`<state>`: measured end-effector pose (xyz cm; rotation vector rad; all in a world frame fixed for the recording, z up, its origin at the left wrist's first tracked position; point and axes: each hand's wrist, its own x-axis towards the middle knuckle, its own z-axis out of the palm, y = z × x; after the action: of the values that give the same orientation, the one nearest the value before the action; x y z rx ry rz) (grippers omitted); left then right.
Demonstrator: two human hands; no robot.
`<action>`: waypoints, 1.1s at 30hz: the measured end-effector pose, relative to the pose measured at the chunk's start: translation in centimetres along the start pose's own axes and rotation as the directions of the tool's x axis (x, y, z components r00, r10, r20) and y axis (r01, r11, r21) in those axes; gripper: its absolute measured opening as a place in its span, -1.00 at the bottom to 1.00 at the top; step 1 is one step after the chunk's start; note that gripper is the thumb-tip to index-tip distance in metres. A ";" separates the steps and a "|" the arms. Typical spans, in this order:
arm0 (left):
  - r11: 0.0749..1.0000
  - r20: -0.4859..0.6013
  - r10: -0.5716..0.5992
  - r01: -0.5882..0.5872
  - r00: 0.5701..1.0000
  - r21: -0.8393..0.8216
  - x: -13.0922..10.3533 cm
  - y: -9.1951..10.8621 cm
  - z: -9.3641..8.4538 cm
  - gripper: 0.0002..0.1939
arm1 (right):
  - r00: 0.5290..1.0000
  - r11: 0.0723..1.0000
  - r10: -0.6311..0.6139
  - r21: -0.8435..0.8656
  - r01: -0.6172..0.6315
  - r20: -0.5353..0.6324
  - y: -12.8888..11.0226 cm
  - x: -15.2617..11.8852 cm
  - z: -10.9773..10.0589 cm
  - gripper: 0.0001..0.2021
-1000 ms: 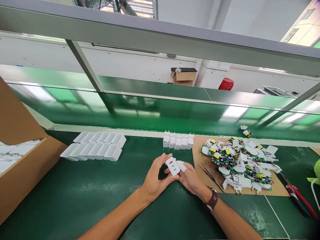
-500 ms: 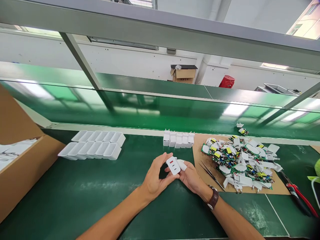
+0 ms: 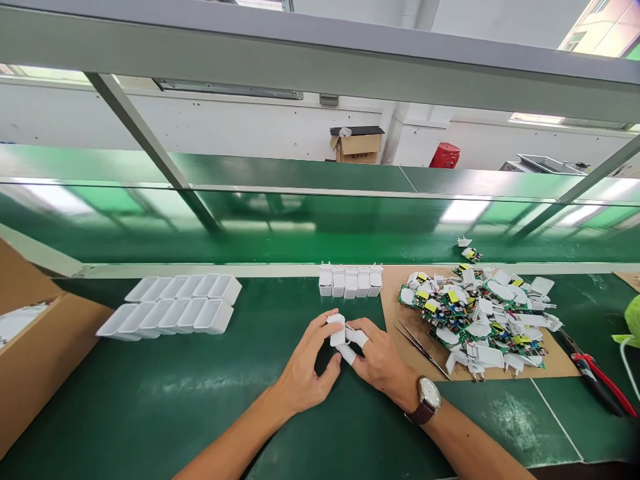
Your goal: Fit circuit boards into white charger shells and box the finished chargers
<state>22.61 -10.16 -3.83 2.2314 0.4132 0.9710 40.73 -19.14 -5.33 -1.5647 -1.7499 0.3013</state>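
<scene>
A small white plug-in charger (image 3: 337, 332) is held above the green bench between my two hands. The fingers of my left hand (image 3: 307, 367) close around its left side, with the thumb bent below it. From the right, my right hand (image 3: 384, 360) pinches at the charger with its thumb and forefinger, both in white finger covers. The face with the ports is out of sight now. Just beyond the hands stands a row of several similar white chargers (image 3: 351, 283), prongs upward.
To the left lie two rows of open white plastic cases (image 3: 167, 313), beside a cardboard box (image 3: 55, 360). On the right, a cardboard sheet (image 3: 560, 363) carries a heap of circuit boards (image 3: 475, 313) and tweezers (image 3: 424, 351). Red-and-black pliers (image 3: 595, 380) lie farther right.
The charger has been turned, so its ports no longer face me. My right hand has rolled over, bringing the watch face up and its covered fingertips onto the charger's right side.
</scene>
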 end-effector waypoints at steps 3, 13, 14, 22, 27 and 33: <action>0.999 -0.020 0.032 -0.031 0.999 0.014 0.4 0.0 -0.1 -0.62 | 0.982 0.969 0.188 0.154 -0.191 0.032 -0.1 0.2 0.1 -0.60; 0.951 -0.100 0.250 -0.225 0.963 0.214 1.0 0.3 -0.4 -0.71 | 0.953 0.869 0.168 0.418 -0.264 0.252 -0.5 0.9 -0.3 -0.16; 0.940 -0.104 0.264 -0.232 0.959 0.250 1.0 0.4 -0.5 -0.72 | 0.958 0.879 0.157 0.408 -0.246 0.240 -0.4 0.8 -0.1 -0.16; 0.891 -0.039 0.275 -0.240 0.961 0.385 1.7 1.3 -1.0 -0.76 | 0.964 0.915 0.149 0.339 -0.218 0.218 -0.7 0.8 0.4 -0.18; 0.892 0.052 0.265 -0.266 0.963 0.365 2.6 1.6 -1.8 -0.81 | 0.957 0.914 0.176 0.323 -0.246 0.232 -1.1 1.0 0.1 -0.24; 0.875 0.182 0.201 -0.260 0.963 0.408 3.3 1.9 -3.1 -0.91 | 0.955 0.923 0.176 0.298 -0.244 0.237 -1.5 1.1 -0.2 -0.24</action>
<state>22.58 -8.43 0.79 2.7830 0.3264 0.9064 39.78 -18.55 -3.85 -1.5187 -1.5824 0.8443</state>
